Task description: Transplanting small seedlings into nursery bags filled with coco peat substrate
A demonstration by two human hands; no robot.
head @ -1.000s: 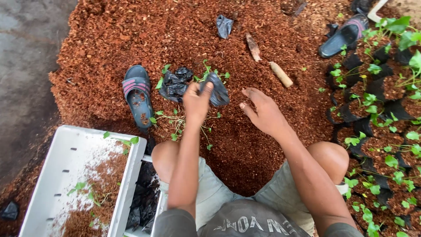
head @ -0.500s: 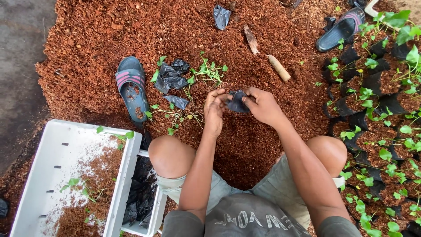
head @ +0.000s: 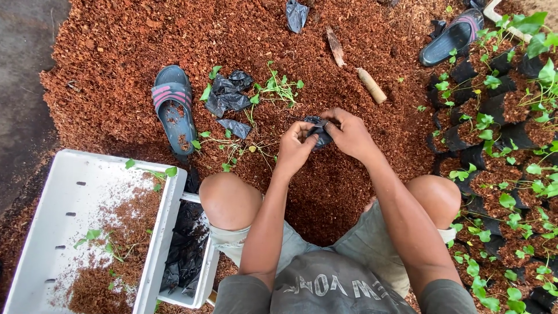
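Seen from above, squatting over a bed of coarse reddish-brown coir mulch [head: 174, 35], knees bare and spread. Both hands meeting in front, over the mulch, on one small crumpled black plastic bag [head: 318, 131], thin and glossy. Left hand [head: 294, 150] with fingers curled and pinched on the near edge of the bag; right hand [head: 349, 135] with fingers bent over its far edge, thumb pressed against the film. Each grip closed on the same soft pouch, held just above the ground.

Just left of the hands, a few limp green seedlings [head: 278, 88] with thin pale stems, lying flat among more wrinkled empty black bags [head: 228, 93]. Farther left, a dark rubber sandal [head: 173, 106] with pink stripes, dusted with crumbs; its mate [head: 453, 36] upper right. A short pale stick [head: 371, 85] near it, cylindrical.

Along the right edge, rows of filled black bags [head: 500, 110] packed tight, each with leafy green sprouts. Lower left, a white rectangular plastic tray [head: 70, 186], smooth-walled, sprinkled with mulch and loose leaves, with a stack of folded black bags beside it.
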